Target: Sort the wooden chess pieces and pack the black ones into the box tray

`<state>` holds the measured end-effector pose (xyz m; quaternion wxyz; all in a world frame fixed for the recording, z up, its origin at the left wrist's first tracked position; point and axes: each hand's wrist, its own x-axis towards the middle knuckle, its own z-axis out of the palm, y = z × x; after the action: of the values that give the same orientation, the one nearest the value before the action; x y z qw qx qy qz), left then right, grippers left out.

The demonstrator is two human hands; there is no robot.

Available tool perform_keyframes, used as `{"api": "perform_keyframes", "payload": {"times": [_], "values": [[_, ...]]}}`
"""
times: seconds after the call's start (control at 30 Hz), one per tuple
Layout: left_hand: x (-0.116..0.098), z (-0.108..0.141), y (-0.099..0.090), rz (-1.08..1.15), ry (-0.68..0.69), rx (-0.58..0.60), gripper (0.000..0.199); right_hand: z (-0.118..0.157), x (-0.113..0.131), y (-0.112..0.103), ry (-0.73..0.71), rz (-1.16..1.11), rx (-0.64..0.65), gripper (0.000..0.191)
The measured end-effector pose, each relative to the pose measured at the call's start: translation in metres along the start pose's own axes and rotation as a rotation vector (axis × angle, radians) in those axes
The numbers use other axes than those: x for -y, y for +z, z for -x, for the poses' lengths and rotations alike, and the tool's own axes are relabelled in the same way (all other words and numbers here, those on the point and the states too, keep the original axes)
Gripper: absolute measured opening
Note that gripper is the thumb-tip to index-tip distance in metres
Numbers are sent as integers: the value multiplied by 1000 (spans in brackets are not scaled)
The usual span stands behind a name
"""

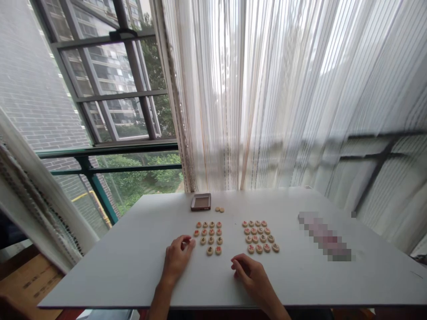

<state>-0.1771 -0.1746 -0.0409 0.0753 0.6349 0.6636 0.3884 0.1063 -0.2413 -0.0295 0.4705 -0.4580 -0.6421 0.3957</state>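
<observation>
My left hand (178, 258) is at the left edge of a group of round wooden xiangqi pieces (211, 232), with its fingers pinched on a pale xiangqi piece (192, 242) at the fingertips. The pieces in this group lie flat in rows and bear red or black characters; the nearest row is shorter. Beside it on the right, a second group of xiangqi pieces (260, 231) forms a square of even rows. My right hand (249, 272) rests on the table just in front of the gap between the groups. Its fingers are loosely curled, and nothing shows in them.
Behind the left group, a shallow brown box (201, 202) lies near the far edge of the white table (133, 262). Two xiangqi pieces (219, 209) sit beside it. A pixelated pinkish object (325, 238) lies on the right. Striped curtains (267, 111) hang beyond the table.
</observation>
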Motion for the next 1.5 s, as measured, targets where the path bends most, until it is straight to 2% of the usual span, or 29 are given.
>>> {"api": "perform_keyframes", "payload": {"times": [0.3,0.6,0.77,0.83,0.93,1.1,1.2,1.33,1.5], "values": [[-3,3,-3,-38,96,53,24,2,7,-2,10,2,-1,37],[-3,5,-2,-43,122,30,27,1,4,-2,6,9,13,37],[-4,2,-3,-18,201,14,27,0,0,-1,2,29,9,39],[-12,-9,-2,-12,251,25,27,0,0,-1,4,33,14,39],[-35,-43,7,-19,338,91,27,0,3,-2,7,20,17,40],[-80,-119,47,-104,475,319,25,2,12,-4,7,-9,2,43],[-93,-148,72,-186,499,444,30,3,11,-4,23,-18,15,43],[-97,-160,92,-259,492,534,30,1,3,-3,21,-38,25,42],[-105,-155,104,-306,498,571,28,1,2,-2,32,-59,23,41]]}}
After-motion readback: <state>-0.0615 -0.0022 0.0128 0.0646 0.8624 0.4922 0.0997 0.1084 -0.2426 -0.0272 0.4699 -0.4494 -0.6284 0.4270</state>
